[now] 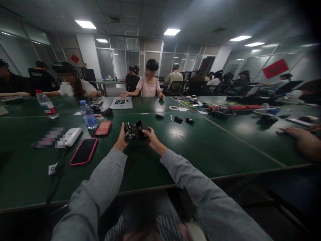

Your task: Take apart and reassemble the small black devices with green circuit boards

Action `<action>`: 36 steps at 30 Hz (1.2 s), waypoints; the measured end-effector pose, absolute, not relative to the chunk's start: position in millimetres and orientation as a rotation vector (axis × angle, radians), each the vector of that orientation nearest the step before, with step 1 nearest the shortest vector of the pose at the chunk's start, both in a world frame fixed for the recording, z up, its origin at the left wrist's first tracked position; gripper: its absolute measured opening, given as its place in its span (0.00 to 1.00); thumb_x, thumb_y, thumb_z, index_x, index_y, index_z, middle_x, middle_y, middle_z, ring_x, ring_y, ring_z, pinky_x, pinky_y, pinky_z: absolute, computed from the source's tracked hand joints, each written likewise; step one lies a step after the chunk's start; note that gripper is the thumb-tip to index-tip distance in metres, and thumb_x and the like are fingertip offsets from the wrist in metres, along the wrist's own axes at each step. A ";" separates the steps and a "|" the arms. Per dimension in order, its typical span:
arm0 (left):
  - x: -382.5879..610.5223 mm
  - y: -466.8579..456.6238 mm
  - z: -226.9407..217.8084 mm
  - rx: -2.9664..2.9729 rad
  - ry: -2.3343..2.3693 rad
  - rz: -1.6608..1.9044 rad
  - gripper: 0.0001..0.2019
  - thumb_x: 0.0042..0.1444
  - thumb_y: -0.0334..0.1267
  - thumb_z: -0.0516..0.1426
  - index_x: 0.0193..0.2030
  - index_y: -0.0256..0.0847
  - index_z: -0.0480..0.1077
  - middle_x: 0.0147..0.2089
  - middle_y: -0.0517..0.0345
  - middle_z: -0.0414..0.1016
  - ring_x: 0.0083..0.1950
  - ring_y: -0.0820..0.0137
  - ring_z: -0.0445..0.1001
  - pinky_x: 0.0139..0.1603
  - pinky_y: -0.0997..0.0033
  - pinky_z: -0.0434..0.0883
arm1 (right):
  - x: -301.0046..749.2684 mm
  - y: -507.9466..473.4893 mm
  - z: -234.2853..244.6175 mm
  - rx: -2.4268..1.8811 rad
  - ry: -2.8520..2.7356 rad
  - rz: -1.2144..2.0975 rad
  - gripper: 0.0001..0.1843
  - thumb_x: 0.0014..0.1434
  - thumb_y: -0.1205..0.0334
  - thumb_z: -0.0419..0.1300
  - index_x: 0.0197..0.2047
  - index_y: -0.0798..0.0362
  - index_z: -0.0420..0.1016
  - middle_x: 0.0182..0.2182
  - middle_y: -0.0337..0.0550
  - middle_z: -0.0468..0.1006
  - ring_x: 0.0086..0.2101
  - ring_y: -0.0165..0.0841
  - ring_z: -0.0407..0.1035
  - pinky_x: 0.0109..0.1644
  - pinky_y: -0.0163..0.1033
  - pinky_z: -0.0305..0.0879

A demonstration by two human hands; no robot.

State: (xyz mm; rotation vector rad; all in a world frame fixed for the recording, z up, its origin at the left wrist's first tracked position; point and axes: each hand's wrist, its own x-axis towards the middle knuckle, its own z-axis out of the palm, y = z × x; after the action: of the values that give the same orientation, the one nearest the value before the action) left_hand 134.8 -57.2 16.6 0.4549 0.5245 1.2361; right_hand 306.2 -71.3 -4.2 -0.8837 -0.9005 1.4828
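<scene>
Over the near part of the green table, my left hand [121, 140] is closed around a small black device with exposed inner parts [129, 131]. Close beside it, my right hand [154, 140] grips a black boxy cover piece [140, 126] between thumb and fingers. Whether the two pieces are joined, I cannot tell. Beyond my hands lie a small open-end wrench [171, 117] and several small black oval parts [178, 119]. A phone in a pink case [84, 151] rests left of my left forearm.
On the left stand a blue-capped water bottle [88, 115] and a red-capped bottle [47, 105], near a white power bank [72, 136] with a cable. Across the green table [200, 150] sits a person in pink. Another person's hand [304, 139] reaches in from the right.
</scene>
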 end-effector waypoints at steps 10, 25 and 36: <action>116.7 -51.7 16.6 0.307 0.317 1.365 0.29 0.67 0.57 0.47 0.58 0.32 0.68 0.52 0.37 0.79 0.54 0.56 0.79 0.53 0.56 0.76 | 307.3 -66.3 -6.1 -0.917 -0.888 1.567 0.12 0.58 0.55 0.59 0.43 0.53 0.71 0.35 0.41 0.76 0.33 0.30 0.73 0.37 0.34 0.71; 101.7 -58.6 26.7 0.209 0.211 1.369 0.17 0.68 0.49 0.49 0.50 0.39 0.71 0.40 0.50 0.79 0.27 0.74 0.75 0.31 0.74 0.76 | 318.1 -56.1 -26.5 -1.133 -1.483 1.165 0.21 0.58 0.43 0.61 0.43 0.52 0.82 0.39 0.41 0.79 0.41 0.32 0.70 0.52 0.39 0.64; 101.0 -58.6 24.8 0.248 0.196 1.368 0.17 0.69 0.48 0.48 0.50 0.39 0.70 0.42 0.49 0.79 0.27 0.76 0.72 0.31 0.76 0.74 | 325.7 -53.6 -19.3 -1.149 -1.673 1.026 0.15 0.58 0.50 0.62 0.40 0.51 0.83 0.37 0.41 0.80 0.40 0.33 0.72 0.54 0.42 0.64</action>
State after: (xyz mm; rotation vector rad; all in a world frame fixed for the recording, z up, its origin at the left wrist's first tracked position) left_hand 101.0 -58.6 24.8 0.2475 0.1958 1.3684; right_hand 325.7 -53.6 -19.3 -1.1489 -1.6728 1.0264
